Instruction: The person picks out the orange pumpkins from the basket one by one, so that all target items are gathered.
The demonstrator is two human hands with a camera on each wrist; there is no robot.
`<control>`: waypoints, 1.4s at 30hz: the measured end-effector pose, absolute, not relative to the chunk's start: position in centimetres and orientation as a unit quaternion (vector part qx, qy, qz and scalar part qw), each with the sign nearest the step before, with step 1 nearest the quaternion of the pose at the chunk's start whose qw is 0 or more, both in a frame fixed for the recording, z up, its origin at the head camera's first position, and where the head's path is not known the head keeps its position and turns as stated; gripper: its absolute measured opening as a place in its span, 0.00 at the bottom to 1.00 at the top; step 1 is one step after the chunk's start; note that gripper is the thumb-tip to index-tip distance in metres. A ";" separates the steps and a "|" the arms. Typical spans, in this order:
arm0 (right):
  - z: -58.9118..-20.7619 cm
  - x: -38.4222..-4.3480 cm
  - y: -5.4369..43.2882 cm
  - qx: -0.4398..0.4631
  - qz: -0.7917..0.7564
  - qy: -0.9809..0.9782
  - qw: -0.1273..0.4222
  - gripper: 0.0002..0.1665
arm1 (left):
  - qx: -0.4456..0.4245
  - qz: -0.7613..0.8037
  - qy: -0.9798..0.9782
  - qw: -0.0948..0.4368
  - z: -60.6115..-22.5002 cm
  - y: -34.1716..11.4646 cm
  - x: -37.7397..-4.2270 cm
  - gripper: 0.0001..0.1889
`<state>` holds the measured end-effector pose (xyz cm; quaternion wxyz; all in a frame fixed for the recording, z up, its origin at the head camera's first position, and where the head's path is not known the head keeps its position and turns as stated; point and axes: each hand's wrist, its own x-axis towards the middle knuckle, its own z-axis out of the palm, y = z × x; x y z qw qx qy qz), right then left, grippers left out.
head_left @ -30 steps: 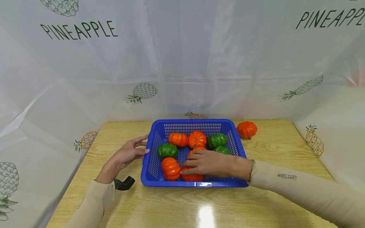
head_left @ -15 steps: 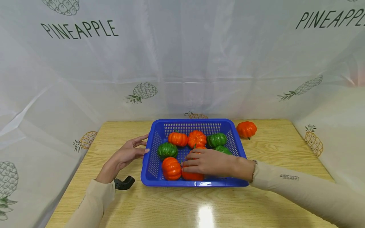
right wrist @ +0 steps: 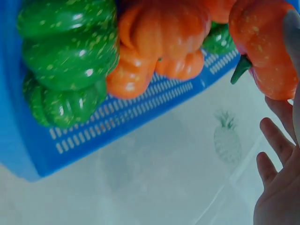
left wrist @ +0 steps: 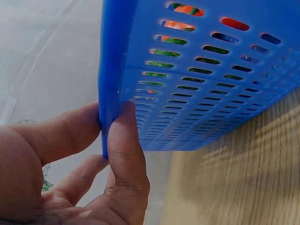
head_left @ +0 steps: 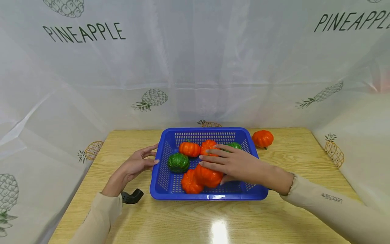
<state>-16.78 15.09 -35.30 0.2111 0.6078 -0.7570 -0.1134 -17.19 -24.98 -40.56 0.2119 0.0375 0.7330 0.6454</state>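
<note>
My left hand (head_left: pixel 138 164) pinches the left rim of a blue plastic basket (head_left: pixel 154 181); the left wrist view shows thumb and fingers on either side of the rim (left wrist: pixel 108 84). Inside the basket, my right hand (head_left: pixel 243 166) grips an orange toy pumpkin (head_left: pixel 208 175), raised above the basket floor. The right wrist view shows the held pumpkin (right wrist: pixel 262 47) with its green stem, thumb on one side and fingers on the other. Close beside it sits another orange pumpkin (head_left: pixel 191 183). Green pumpkins (head_left: pixel 178 162) and more orange ones (head_left: pixel 189 149) lie around; my right hand hides some.
One orange pumpkin (head_left: pixel 262 139) lies on the wooden table (head_left: pixel 292 152), outside the basket at the back right. A black curved piece (head_left: pixel 132 196) shows by my left wrist. A white curtain (head_left: pixel 195 74) with pineapple prints hangs behind and at the sides.
My right hand has moved up and right, lifting an orange pumpkin from the basket's front. The front-left orange pumpkin has shifted right and turned. My left hand has stayed on the rim.
</note>
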 end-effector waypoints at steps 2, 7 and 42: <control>-35.2 -16.9 15.6 0.600 -0.102 -0.763 0.220 0.53 | 0.037 0.645 0.734 0.212 -40.6 -25.0 -17.2 0.41; -35.3 -17.0 16.7 0.579 -0.072 -0.779 0.231 0.55 | 0.039 0.643 0.736 0.211 -40.6 -25.0 -17.1 0.41; -36.3 -18.3 26.0 0.454 0.074 -0.838 0.292 0.50 | 0.040 0.642 0.738 0.206 -40.7 -24.9 -17.1 0.40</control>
